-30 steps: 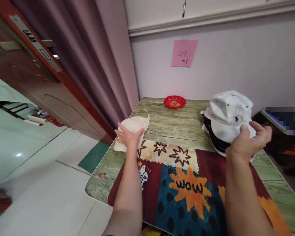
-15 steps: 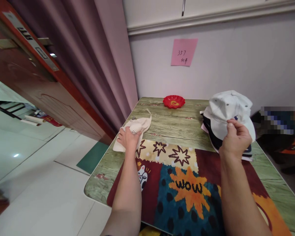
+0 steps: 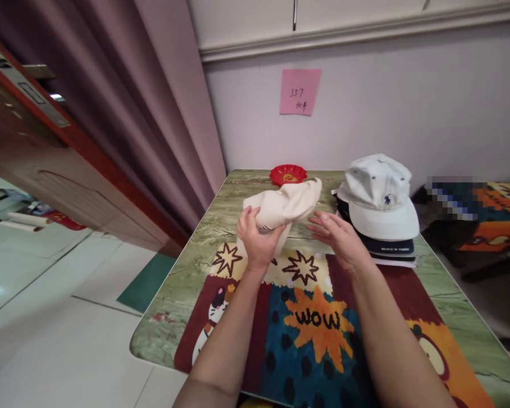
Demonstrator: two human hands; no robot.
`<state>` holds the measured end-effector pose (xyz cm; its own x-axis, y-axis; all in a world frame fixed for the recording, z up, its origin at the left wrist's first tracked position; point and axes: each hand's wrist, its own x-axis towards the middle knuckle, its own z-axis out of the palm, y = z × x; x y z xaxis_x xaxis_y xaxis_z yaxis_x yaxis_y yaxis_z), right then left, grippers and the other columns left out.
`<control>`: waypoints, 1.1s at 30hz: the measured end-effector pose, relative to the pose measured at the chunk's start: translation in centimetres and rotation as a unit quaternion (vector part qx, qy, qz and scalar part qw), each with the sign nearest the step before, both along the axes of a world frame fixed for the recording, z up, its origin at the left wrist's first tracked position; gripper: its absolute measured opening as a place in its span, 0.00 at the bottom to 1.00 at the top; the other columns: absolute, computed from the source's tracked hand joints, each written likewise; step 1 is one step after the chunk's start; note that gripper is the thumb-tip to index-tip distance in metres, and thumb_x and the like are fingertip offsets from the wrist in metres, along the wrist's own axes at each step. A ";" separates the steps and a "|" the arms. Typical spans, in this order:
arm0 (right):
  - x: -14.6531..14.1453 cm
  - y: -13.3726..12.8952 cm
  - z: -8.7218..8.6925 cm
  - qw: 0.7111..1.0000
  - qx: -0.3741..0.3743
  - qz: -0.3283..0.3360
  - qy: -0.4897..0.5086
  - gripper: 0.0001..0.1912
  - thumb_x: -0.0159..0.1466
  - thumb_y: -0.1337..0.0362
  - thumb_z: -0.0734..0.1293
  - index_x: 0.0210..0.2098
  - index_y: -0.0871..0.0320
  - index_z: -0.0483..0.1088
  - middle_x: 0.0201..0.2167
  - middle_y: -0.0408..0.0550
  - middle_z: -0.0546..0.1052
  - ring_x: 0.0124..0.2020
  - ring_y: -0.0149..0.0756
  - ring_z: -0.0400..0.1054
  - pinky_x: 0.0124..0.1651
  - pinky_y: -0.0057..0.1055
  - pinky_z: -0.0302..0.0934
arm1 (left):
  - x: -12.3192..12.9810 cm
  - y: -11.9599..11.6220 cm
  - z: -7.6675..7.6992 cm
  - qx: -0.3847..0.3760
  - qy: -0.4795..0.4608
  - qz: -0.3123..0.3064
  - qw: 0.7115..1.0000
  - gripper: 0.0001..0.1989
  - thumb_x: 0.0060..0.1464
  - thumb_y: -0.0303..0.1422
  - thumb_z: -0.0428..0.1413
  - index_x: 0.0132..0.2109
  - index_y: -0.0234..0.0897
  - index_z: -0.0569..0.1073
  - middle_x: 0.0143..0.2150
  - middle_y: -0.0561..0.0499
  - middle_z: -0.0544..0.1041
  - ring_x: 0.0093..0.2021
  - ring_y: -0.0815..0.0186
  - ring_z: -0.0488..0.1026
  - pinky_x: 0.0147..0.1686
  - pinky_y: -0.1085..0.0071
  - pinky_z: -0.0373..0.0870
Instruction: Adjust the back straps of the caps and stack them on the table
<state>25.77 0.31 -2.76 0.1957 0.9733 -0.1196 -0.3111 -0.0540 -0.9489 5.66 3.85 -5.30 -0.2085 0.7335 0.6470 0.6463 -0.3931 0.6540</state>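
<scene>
A cream baseball cap [image 3: 287,201] with small dark stripes is raised above the table, gripped by my left hand [image 3: 257,238], whose fingers and thumb close around its near left side. Its crown looks soft and partly collapsed. Just right of it, my right hand [image 3: 334,232] has its fingers stretched out near the cap's edge and holds nothing. On the right stands a stack of caps, topped by a white cap [image 3: 380,198] with a small dark logo; below it shows a navy cap brim [image 3: 393,247] with light lettering.
The wood-patterned table [image 3: 165,306] bears a colourful mat [image 3: 259,340] with "WOW" printed on it. A red scalloped dish [image 3: 276,174] lies at the back. To the left are a purple curtain [image 3: 165,113] and a wooden door [image 3: 89,187]; a pink note [image 3: 300,92] hangs on the wall.
My left hand has lifted the cream cap off the table and carried it right. My right hand has left the white cap on the stack and moved left, its fingers now extended.
</scene>
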 end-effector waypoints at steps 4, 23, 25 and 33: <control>-0.8 0.1 0.5 0.994 0.030 0.027 0.098 0.21 0.53 0.51 0.78 0.41 0.54 0.77 0.43 0.47 0.83 0.43 0.40 0.77 0.48 0.37 0.72 | 2.4 -1.3 -0.8 0.031 0.015 -0.045 0.998 0.37 0.46 0.49 0.69 0.59 0.38 0.70 0.64 0.33 0.67 0.66 0.43 0.64 0.65 0.50 0.58; 1.1 1.4 -0.5 0.988 0.115 -0.077 0.069 0.25 0.48 0.56 0.81 0.44 0.57 0.78 0.48 0.50 0.83 0.51 0.46 0.76 0.54 0.40 0.70 | 2.7 2.1 -5.7 0.023 0.019 -0.122 0.992 0.23 0.52 0.35 0.59 0.53 0.38 0.62 0.70 0.27 0.60 0.72 0.46 0.57 0.67 0.44 0.53; 1.5 1.3 -0.6 0.989 0.123 -0.065 0.055 0.24 0.48 0.57 0.81 0.42 0.57 0.79 0.46 0.50 0.83 0.50 0.47 0.77 0.54 0.40 0.71 | 1.9 2.3 -5.2 0.010 -0.018 -0.133 0.991 0.19 0.54 0.33 0.57 0.52 0.38 0.64 0.69 0.31 0.63 0.71 0.49 0.60 0.67 0.48 0.56; 1.8 0.2 -0.4 0.992 0.086 0.029 -0.087 0.12 0.50 0.56 0.79 0.30 0.56 0.81 0.30 0.45 0.82 0.30 0.39 0.75 0.36 0.34 0.69 | -1.3 4.4 -2.2 -0.127 -0.376 -0.147 0.906 0.24 0.64 0.51 0.47 0.47 0.36 0.74 0.47 0.42 0.79 0.46 0.62 0.77 0.47 0.66 0.74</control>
<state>27.59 0.54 -3.18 0.1411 0.9867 0.0803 -0.1427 0.1005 -0.9846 4.32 8.26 -7.54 -0.2916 0.9342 0.2055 -0.1285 -0.2512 0.9594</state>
